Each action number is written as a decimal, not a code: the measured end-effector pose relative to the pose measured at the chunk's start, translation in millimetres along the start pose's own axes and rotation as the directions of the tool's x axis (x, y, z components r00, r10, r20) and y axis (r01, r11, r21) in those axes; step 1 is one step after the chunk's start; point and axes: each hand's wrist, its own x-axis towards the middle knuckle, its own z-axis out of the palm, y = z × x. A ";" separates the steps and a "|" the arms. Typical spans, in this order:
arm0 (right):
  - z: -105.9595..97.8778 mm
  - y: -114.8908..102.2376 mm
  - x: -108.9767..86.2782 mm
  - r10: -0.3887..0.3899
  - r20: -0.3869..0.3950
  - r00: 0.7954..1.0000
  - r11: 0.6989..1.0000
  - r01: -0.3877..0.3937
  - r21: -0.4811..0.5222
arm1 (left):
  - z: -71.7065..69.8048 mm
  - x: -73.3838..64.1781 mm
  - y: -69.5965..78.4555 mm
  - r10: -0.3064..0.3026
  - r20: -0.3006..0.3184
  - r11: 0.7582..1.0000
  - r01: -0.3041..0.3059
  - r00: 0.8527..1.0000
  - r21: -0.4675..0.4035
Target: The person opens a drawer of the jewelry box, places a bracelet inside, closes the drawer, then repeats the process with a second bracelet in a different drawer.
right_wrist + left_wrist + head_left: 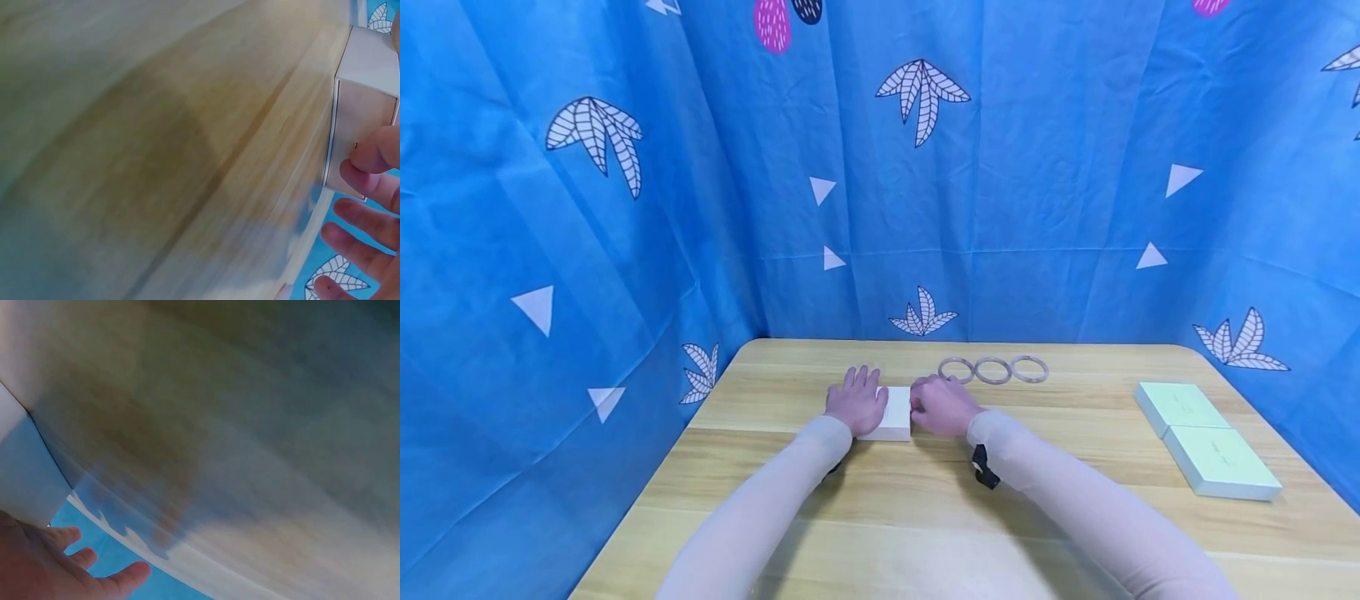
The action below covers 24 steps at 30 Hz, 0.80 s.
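A white drawer-style box [892, 418] lies on the wooden table between my two hands. Over its left part, my left hand [857, 402] rests with fingers straight and spread; in the left wrist view that hand [37, 565] is beside the box's side wall [31, 472]. At the right side, my right hand [943, 406] has thumb and forefinger pinched together against the end panel [365, 119], which is set inside an outer sleeve. A tiny dark spot shows beside the fingertips; what they pinch is mostly hidden. The other right fingers [356, 250] are loosely bent.
Three pale rings [992, 371] lie in a row behind my right hand. Two light green boxes [1217, 458] sit end to end near the table's right edge. A blue patterned curtain [1037, 167] hangs behind the wooden table [910, 517] and at its sides.
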 end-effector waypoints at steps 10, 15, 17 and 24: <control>-2.8 1.7 -2.7 0.002 0.001 1.000 1.000 -0.002 0.020 | 0.7 1.1 -0.5 -0.003 0.001 1.000 0.003 1.000 0.005; -4.8 1.8 -4.7 0.007 0.011 1.000 1.000 -0.007 0.022 | 2.6 2.6 -0.7 -0.011 0.004 1.000 0.011 1.000 0.023; -4.8 2.0 -5.3 0.002 0.014 1.000 1.000 -0.002 0.013 | 3.8 3.1 -0.9 -0.012 0.006 1.000 0.012 1.000 0.026; -6.6 3.2 -8.2 0.006 0.020 1.000 1.000 -0.006 0.020 | 3.8 3.9 -0.3 -0.014 0.007 1.000 0.014 1.000 0.022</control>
